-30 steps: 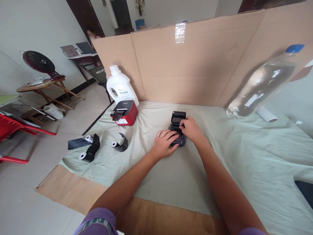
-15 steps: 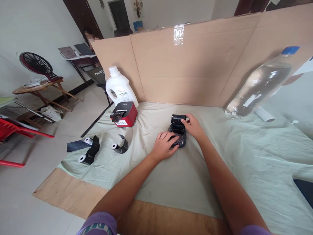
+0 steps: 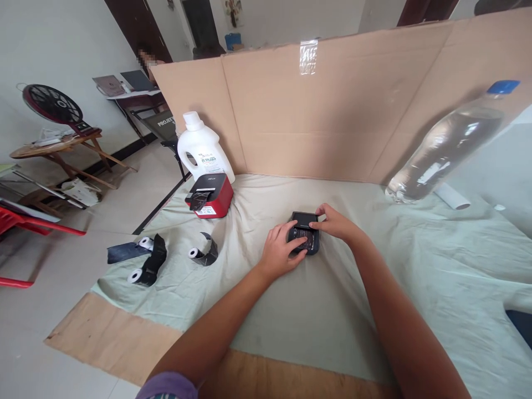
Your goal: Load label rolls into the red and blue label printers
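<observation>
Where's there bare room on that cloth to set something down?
Bare cloth lies in front of the device, between left forearm and right forearm, and, wrinkled, between the right forearm and the bottle. Crowded: the device, with left hand and right hand on it; farther left, the printer, jug and rolls.

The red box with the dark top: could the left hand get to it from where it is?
Probably yes: only bare cloth seems to lie between the left hand and the red box, though that hand would have to leave the black device.
</observation>
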Action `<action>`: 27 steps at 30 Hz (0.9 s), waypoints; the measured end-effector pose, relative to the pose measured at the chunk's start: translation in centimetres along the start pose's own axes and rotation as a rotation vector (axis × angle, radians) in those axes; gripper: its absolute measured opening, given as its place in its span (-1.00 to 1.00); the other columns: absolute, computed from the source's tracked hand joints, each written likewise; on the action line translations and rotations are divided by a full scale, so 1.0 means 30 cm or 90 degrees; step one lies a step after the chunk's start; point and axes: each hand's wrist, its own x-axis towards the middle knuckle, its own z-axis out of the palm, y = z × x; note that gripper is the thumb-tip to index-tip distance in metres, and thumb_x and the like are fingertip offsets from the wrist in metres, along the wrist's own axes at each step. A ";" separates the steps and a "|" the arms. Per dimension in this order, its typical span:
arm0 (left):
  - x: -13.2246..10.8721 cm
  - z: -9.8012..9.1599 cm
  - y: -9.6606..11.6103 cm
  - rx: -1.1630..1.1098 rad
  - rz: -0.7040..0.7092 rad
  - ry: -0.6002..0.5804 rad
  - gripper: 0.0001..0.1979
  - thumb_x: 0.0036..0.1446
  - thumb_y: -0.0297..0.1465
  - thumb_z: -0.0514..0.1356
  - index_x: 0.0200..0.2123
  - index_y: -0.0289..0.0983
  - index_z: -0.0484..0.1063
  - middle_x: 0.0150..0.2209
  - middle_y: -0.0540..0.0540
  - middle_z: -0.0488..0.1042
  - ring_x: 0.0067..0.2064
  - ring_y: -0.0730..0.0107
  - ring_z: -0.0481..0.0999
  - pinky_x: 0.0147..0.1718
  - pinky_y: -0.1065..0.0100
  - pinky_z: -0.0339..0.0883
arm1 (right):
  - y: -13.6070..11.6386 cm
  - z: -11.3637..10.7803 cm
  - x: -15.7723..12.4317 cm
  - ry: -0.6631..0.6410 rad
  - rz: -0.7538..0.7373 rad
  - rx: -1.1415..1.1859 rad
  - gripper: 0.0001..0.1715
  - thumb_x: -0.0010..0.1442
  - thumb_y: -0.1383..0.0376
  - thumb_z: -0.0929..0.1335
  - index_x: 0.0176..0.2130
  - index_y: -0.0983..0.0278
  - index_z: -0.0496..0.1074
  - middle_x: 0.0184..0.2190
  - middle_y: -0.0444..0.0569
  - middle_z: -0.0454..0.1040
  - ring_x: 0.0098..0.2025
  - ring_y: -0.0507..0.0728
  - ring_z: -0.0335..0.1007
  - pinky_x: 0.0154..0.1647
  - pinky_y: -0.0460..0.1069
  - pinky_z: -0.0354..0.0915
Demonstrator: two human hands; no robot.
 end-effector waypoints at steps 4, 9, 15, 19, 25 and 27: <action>-0.002 0.009 -0.005 -0.025 -0.042 -0.001 -0.74 0.15 -0.22 0.28 -0.09 -0.10 0.60 0.21 -0.15 0.38 0.30 0.03 0.21 0.19 0.02 0.19 | 0.009 0.026 0.005 -0.015 0.112 0.094 -0.51 -0.05 0.27 0.46 -0.13 0.21 0.25 -0.10 -0.01 0.43 -0.31 0.07 0.35 -0.26 -0.02 0.29; -0.001 0.007 -0.001 -0.042 -0.087 -0.041 -0.70 0.13 -0.21 0.28 -0.05 -0.07 0.58 0.25 -0.11 0.35 0.34 0.03 0.19 0.23 0.04 0.16 | -0.006 0.058 -0.008 0.021 0.145 0.105 -0.47 -0.02 0.31 0.45 -0.07 0.21 0.22 -0.06 0.01 0.41 -0.31 0.05 0.36 -0.31 -0.06 0.30; 0.013 0.002 -0.005 -0.091 -0.197 -0.179 -0.17 -0.03 -0.10 0.40 0.31 -0.07 0.26 0.40 -0.27 0.10 0.23 -0.09 0.39 0.15 -0.04 0.31 | -0.024 0.059 -0.041 -0.001 0.202 0.121 -0.40 0.07 0.23 0.45 0.07 0.26 0.25 -0.08 0.13 0.49 -0.28 0.16 0.45 -0.41 -0.02 0.37; 0.009 -0.001 -0.011 -0.120 -0.177 -0.179 -0.28 -0.05 -0.21 0.44 0.21 -0.08 0.37 0.37 -0.22 0.18 0.25 -0.08 0.38 0.17 0.01 0.33 | -0.035 0.112 -0.069 0.040 0.151 0.188 -0.57 0.16 0.18 0.38 -0.01 0.32 0.39 -0.16 0.12 0.53 -0.26 0.18 0.49 -0.33 0.02 0.42; 0.075 0.021 0.060 -0.097 -0.151 -0.119 -0.40 -0.11 -0.28 0.49 0.05 -0.15 0.47 0.32 -0.28 0.25 0.24 -0.11 0.39 0.09 0.01 0.39 | 0.010 0.106 -0.147 0.183 0.019 0.212 -0.54 0.22 0.10 0.31 0.06 0.19 0.44 -0.03 0.00 0.52 -0.03 0.16 0.45 0.08 0.08 0.34; 0.144 0.063 0.125 -0.106 -0.116 -0.099 -0.40 -0.09 -0.26 0.48 0.06 -0.15 0.46 0.31 -0.28 0.27 0.24 -0.07 0.40 0.09 0.04 0.38 | 0.061 0.033 -0.173 0.225 -0.052 0.215 -0.50 0.23 0.07 0.28 0.10 0.20 0.42 -0.03 0.00 0.53 -0.02 0.17 0.45 0.11 0.11 0.32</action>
